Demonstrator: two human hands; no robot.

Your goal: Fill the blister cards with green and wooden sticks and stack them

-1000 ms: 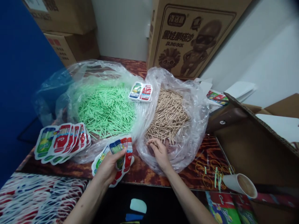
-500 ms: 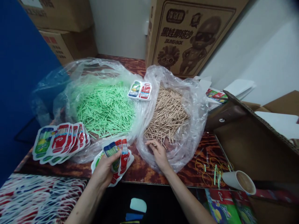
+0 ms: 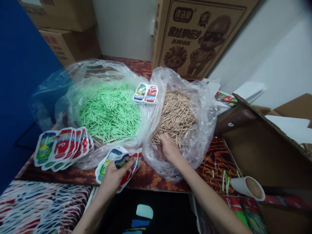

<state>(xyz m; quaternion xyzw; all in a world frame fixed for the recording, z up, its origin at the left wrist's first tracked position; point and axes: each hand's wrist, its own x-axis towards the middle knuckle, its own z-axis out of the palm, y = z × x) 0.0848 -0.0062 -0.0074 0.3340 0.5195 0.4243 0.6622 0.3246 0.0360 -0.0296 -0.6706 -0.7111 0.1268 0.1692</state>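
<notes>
The right hand [image 3: 170, 149] reaches into a crinkled clear bag [image 3: 206, 107] near the bench's front edge. Its fingertips are buried among thin tan sticks [image 3: 176, 115], so whether it grips any cannot be told. The left hand [image 3: 112, 175] is closed around a fan of glossy printed packets [image 3: 109, 159] at the front edge. Another filmy bag, toward the left edge, holds green sticks [image 3: 109, 112].

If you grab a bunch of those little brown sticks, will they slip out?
Probably some will slip: the brown sticks lie loose and criss-crossed in the clear bag, not bundled. They look thin and straight, so they are likely light and stiff. Squeezing a handful hard might snap a few.
</notes>
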